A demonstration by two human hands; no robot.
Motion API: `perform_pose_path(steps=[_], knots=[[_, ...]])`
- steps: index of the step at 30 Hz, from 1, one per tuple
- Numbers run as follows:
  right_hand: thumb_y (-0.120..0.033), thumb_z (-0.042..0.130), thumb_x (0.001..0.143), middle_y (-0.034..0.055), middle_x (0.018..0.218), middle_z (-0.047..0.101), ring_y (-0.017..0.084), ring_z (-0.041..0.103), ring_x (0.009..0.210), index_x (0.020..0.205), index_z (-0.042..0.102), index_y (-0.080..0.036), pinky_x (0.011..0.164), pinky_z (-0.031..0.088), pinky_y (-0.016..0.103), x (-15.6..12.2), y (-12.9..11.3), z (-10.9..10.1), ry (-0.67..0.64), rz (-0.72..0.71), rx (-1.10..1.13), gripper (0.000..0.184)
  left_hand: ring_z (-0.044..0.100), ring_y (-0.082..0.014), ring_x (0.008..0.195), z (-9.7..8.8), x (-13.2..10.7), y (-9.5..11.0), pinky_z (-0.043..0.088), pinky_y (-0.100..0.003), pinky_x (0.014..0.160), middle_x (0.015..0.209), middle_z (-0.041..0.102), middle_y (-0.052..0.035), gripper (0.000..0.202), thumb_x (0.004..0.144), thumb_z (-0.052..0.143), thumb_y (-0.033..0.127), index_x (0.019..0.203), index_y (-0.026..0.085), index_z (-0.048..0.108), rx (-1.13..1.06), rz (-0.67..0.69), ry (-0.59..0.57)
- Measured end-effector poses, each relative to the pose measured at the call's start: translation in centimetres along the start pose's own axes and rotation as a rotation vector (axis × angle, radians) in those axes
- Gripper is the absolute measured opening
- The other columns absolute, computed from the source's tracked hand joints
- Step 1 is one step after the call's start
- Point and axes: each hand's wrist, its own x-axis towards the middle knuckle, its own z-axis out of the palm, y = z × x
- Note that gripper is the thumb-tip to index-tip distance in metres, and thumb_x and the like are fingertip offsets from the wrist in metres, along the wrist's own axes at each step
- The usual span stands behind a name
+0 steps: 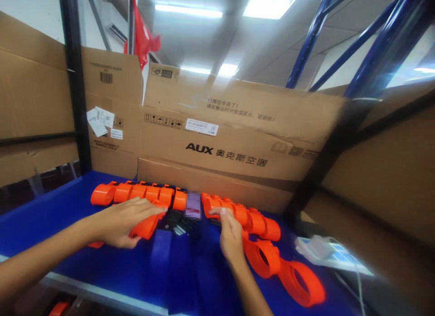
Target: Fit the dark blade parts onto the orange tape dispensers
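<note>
My left hand (127, 221) is wrapped over an orange plastic ring (147, 226), fingers on top and thumb below. My right hand (231, 234) is at the right-hand row of orange rings (240, 214), its fingers curled in. A small dark piece shows under those fingertips, but whether they hold it is unclear. Between my hands lies a pile of black pieces (181, 225), with a phone (193, 205) upright behind it. Wide blue straps (160, 255) run from the pile toward me.
More orange rings (123, 192) line the back left, and a large loose ring (302, 283) lies front right. A cardboard wall (217, 143) closes off the back of the blue tabletop (50, 207). At right, a pale device with a cable (319, 247) sits beside a dark rack post (314, 164).
</note>
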Motion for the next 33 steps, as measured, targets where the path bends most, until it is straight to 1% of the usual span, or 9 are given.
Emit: perform_pose_path(steps=[6,12,16,19,22,24,27,29,33], knots=[[-0.055,0.044,0.097,0.007,0.086,0.069,0.023,0.061,0.084,0.089,0.074,-0.019,0.082,0.048,0.037,-0.1,0.1,-0.1,-0.013,-0.007,-0.007,0.048,0.053,-0.0342,0.127,-1.1,0.3,0.1,0.039,-0.05,0.11,0.144,0.054,-0.0056,0.085,0.068,0.065,0.014,0.147,0.034,0.042,-0.004,0.018,0.008],[-0.053,0.051,0.094,0.0066,0.089,0.072,0.024,0.065,0.088,0.107,0.072,-0.02,0.084,0.049,0.037,-0.2,0.0,0.8,-0.079,0.065,0.052,0.042,0.053,-0.0351,0.128,-2.5,1.9,2.7,0.039,-0.053,0.111,0.144,0.055,-0.0055,0.085,0.071,0.071,0.021,0.148,0.036,0.04,-0.126,0.1,0.088],[-0.053,0.057,0.09,0.0043,0.087,0.073,0.024,0.067,0.089,0.119,0.068,-0.021,0.087,0.051,0.039,-0.1,-0.2,1.8,-0.178,0.165,0.143,0.044,0.051,-0.0351,0.13,-1.7,4.4,5.5,0.037,-0.054,0.111,0.146,0.052,-0.0068,0.084,0.074,0.071,0.026,0.15,0.035,0.036,-0.191,0.209,0.074],[-0.052,0.062,0.086,0.0064,0.097,0.076,0.027,0.067,0.1,0.106,0.074,-0.022,0.09,0.051,0.041,0.1,0.1,1.9,-0.181,0.214,0.191,0.039,0.052,-0.0368,0.128,-0.5,6.6,7.4,0.036,-0.057,0.11,0.143,0.055,-0.007,0.085,0.074,0.073,0.027,0.15,0.037,0.037,-0.257,0.278,0.043],[-0.052,0.064,0.083,0.0074,0.095,0.077,0.027,0.069,0.089,0.097,0.076,-0.02,0.078,0.055,0.039,0.4,0.7,1.2,-0.13,0.308,0.241,0.038,0.048,-0.0385,0.131,0.7,8.4,8.7,0.031,-0.059,0.112,0.145,0.053,-0.0081,0.084,0.074,0.075,0.032,0.149,0.038,0.039,-0.325,0.319,0.037],[-0.052,0.064,0.082,0.0079,0.093,0.077,0.026,0.069,0.082,0.096,0.076,-0.019,0.071,0.056,0.036,0.6,1.0,0.6,-0.04,0.36,0.269,0.038,0.034,-0.0404,0.141,1.8,9.4,9.2,0.022,-0.061,0.115,0.155,0.04,-0.008,0.083,0.074,0.077,0.039,0.148,0.037,0.04,-0.427,0.255,0.099],[-0.048,0.064,0.081,0.0081,0.098,0.076,0.026,0.069,0.084,0.101,0.076,-0.019,0.069,0.056,0.035,0.7,1.2,0.1,0.106,0.367,0.281,0.037,0.014,-0.037,0.149,4.4,11.1,9.6,0.016,-0.059,0.118,0.161,0.027,-0.0081,0.08,0.08,0.07,0.05,0.15,0.034,0.036,-0.786,-0.089,0.258],[-0.047,0.064,0.081,0.0079,0.099,0.076,0.026,0.07,0.085,0.104,0.076,-0.02,0.068,0.056,0.035,0.7,1.3,0.2,0.141,0.353,0.266,0.037,0.028,-0.0318,0.146,6.4,12.5,9.9,0.029,-0.051,0.114,0.154,0.041,-0.0093,0.059,0.089,0.056,0.054,0.143,0.032,0.047,-1.163,-0.354,0.349],[-0.05,0.063,0.082,0.0076,0.088,0.076,0.025,0.068,0.073,0.106,0.075,-0.017,0.061,0.054,0.035,0.6,1.6,0.5,0.128,0.307,0.206,0.043,0.068,-0.0298,0.102,8.9,15.0,9.9,0.051,-0.039,0.085,0.108,0.073,-0.0102,0.041,0.079,0.069,0.049,0.109,0.021,0.068,-1.688,-0.534,0.297]])
